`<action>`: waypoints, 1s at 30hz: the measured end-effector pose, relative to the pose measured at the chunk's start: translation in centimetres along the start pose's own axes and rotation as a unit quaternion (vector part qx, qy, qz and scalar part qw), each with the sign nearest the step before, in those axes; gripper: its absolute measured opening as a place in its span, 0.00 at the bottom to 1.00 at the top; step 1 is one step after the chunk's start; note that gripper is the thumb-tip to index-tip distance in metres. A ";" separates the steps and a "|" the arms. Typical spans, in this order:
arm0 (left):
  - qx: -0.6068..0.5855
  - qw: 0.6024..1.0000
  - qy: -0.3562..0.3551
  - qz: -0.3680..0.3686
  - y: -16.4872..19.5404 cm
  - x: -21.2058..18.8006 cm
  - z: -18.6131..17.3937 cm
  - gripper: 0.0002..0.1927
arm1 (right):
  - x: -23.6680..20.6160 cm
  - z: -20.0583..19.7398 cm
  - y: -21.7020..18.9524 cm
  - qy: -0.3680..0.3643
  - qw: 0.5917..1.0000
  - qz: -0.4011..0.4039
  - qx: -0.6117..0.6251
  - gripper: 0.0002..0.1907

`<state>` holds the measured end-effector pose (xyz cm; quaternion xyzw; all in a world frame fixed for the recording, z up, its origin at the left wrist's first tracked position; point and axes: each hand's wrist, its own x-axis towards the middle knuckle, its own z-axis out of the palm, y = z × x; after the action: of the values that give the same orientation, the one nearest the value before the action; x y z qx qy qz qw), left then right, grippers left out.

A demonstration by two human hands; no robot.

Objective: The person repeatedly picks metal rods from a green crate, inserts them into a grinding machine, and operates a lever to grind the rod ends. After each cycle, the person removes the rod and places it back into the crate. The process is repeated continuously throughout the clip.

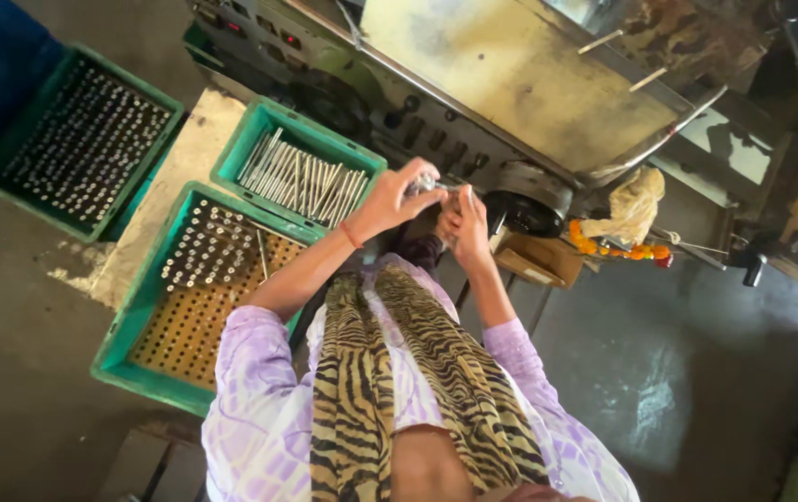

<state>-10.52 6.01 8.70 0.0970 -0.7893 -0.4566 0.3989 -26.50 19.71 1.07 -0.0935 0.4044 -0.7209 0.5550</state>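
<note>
The left hand (390, 200) grips a small bundle of metal rods (427, 183), and the right hand (466, 226) meets it just beside, both raised in front of the grey machine (511, 84). Left of the hands, a green crate (299, 167) holds loose rods; nearer the person, a second crate (196, 297) carries a perforated tray, partly filled.

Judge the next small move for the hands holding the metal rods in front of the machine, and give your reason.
Probably lower the bunch of metal rods held in the left hand toward the perforated green crate at the left. The right hand steadies the bunch. That crate has only its upper rows filled with upright rods, while most holes stand bare.
</note>
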 end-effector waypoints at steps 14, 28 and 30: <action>-0.238 0.941 0.068 -0.230 2.8 1.6 3.4 0.09 | -0.6 0.8 -4.2 0.004 0.619 -0.519 -0.590 0.19; -0.274 0.904 -0.056 -0.324 4.5 4.4 2.3 0.09 | -3.4 3.9 -8.3 -0.028 0.675 -0.439 -0.592 0.15; -0.340 0.883 -0.037 -0.323 4.4 4.8 2.3 0.08 | -3.5 4.8 -9.5 -0.036 0.630 -0.457 -0.627 0.15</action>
<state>-14.46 7.49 14.19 0.1882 -0.5251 -0.8034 0.2083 -29.29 21.03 11.88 -0.6174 0.6440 -0.4511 -0.0242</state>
